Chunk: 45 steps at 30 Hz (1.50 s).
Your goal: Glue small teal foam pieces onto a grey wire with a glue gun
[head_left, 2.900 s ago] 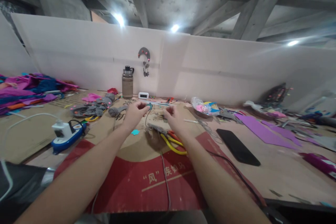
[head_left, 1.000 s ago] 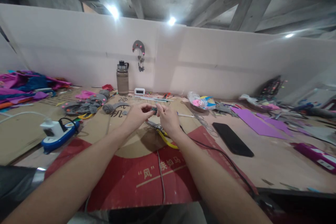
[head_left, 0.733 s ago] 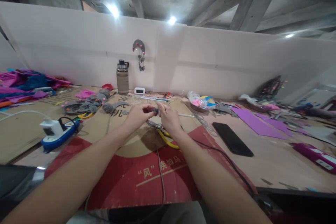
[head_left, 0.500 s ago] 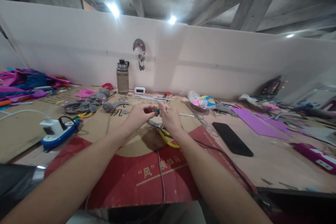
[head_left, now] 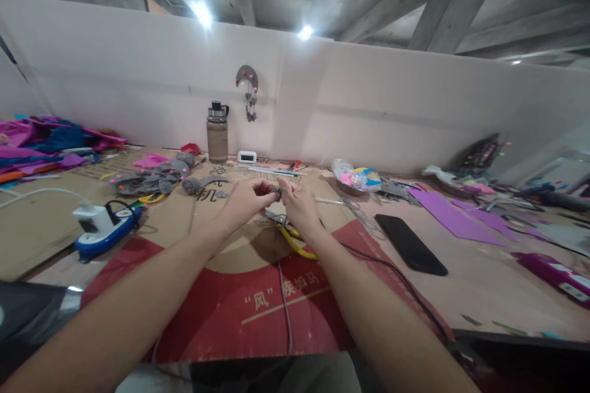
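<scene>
My left hand [head_left: 251,199] and my right hand [head_left: 297,206] meet above the cardboard in the middle of the table. Between their fingertips sits a small dark green piece [head_left: 277,194], too small and too covered to name. Both hands are closed in a pinch around it. Just under my right hand lies a pair of scissors with yellow handles [head_left: 297,244], its metal blades partly hidden. A thin grey cord [head_left: 286,304] runs from below the hands toward the table's front edge. The red-printed cardboard sheet [head_left: 207,319] spreads beneath my forearms.
A blue power strip [head_left: 108,236] with a white charger stands left. At the back are a water bottle [head_left: 217,135] and a small white clock [head_left: 247,157]. A black phone [head_left: 410,244], purple sheets [head_left: 456,216] and a magenta device [head_left: 555,276] lie right. Grey felt pieces [head_left: 161,179] sit left.
The view has shifted slightly, so the scene sits a little to the right. Both hands stay together at the small green piece, with hardly any visible movement.
</scene>
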Motion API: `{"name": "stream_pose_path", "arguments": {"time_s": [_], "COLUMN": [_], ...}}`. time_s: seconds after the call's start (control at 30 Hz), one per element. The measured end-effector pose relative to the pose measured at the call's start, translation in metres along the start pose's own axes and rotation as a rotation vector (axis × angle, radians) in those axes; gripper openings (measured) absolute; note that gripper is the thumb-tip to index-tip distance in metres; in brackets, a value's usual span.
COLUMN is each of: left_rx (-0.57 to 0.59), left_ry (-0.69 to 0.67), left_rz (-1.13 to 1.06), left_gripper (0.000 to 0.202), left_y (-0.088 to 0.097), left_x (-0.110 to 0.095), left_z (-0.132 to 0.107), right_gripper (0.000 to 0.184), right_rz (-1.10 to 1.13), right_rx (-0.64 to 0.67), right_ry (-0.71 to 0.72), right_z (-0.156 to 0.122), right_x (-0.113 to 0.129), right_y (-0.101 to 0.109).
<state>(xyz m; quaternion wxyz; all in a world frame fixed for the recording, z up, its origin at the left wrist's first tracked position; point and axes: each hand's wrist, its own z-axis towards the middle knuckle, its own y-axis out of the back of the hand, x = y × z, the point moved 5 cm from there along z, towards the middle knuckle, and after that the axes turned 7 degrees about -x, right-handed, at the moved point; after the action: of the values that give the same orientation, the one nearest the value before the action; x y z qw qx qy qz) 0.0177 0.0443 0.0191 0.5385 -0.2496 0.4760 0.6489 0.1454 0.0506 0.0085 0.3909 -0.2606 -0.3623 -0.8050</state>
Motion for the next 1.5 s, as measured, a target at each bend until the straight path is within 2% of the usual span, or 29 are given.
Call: {"name": "stream_pose_path", "arguments": {"time_s": [0.2, 0.57, 0.73, 0.9, 1.03, 1.17, 1.23, 1.37, 1.43, 1.5], "left_rx": [0.009, 0.029, 0.011, 0.028, -0.012, -0.050, -0.074, -0.104, -0.098, -0.099], "left_ry": [-0.022, 0.053, 0.046, 0.009, -0.051, -0.023, 0.027, 0.113, 0.129, 0.133], "left_rz": [-0.018, -0.145, -0.161, -0.090, 0.019, 0.028, -0.013, -0.107, -0.131, -0.148], "left_gripper": [0.018, 0.020, 0.019, 0.018, 0.014, 0.015, 0.015, 0.015, 0.016, 0.016], "left_y": [-0.001, -0.005, -0.005, -0.004, -0.002, 0.000, 0.002, 0.005, 0.006, 0.007], "left_x": [-0.003, 0.001, 0.001, -0.002, -0.006, -0.004, 0.001, 0.008, 0.010, 0.010], "left_z": [-0.001, -0.001, 0.000, -0.001, -0.002, -0.001, 0.000, 0.003, 0.004, 0.004], "right_gripper": [0.054, 0.052, 0.052, 0.051, 0.052, 0.052, 0.048, 0.022, 0.025, 0.017], "right_rz": [0.012, -0.005, 0.053, 0.138, 0.143, 0.095, 0.055, 0.047, 0.040, 0.003], "right_rx": [0.018, -0.007, -0.017, -0.015, 0.005, 0.040, 0.042, 0.022, 0.019, 0.019], "right_ry": [0.021, 0.013, -0.019, -0.075, -0.046, -0.008, 0.014, 0.123, 0.175, 0.206], "right_z": [0.000, 0.000, 0.000, 0.000, -0.001, -0.003, -0.004, -0.005, -0.005, -0.005], "right_x": [-0.001, 0.004, 0.002, -0.002, 0.001, 0.008, 0.011, 0.018, 0.020, 0.021], "right_y": [-0.004, 0.000, 0.000, -0.002, -0.004, -0.003, 0.001, 0.010, 0.012, 0.014]}}
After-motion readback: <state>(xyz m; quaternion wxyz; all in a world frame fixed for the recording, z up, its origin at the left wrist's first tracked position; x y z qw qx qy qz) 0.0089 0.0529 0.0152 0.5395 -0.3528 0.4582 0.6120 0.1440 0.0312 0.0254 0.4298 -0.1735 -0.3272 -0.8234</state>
